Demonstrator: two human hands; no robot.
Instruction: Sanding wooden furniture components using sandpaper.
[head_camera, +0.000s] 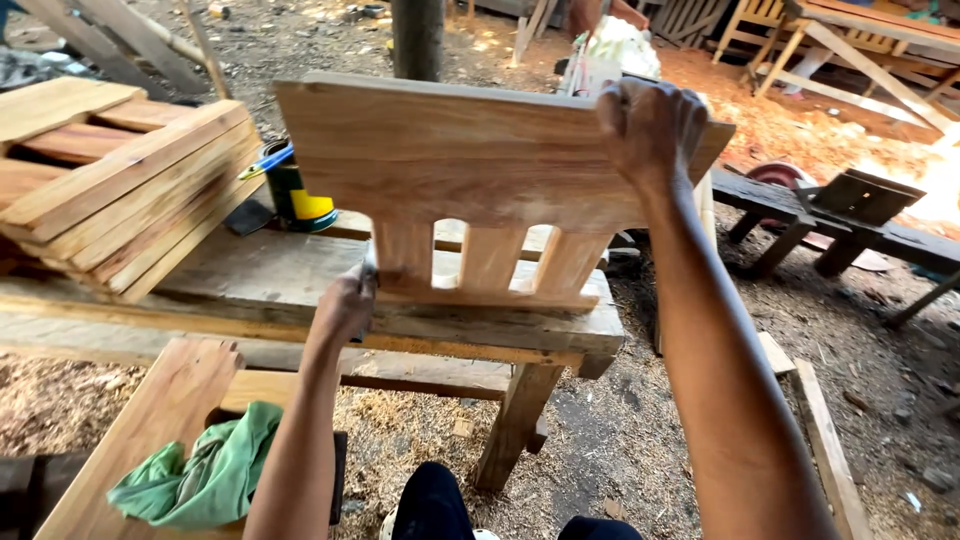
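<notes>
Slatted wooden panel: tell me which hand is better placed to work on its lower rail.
Probably the left hand: it sits at the lower left corner of the wooden panel. The right hand grips the top edge, holding it upright on the workbench.

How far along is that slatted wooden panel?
Done: the slatted panel is assembled, three slats joined between the rails. In hand: right hand grips its top edge, left hand works the lower left corner on the workbench. Left: wood looks bare; stacked boards lie unused.
</notes>
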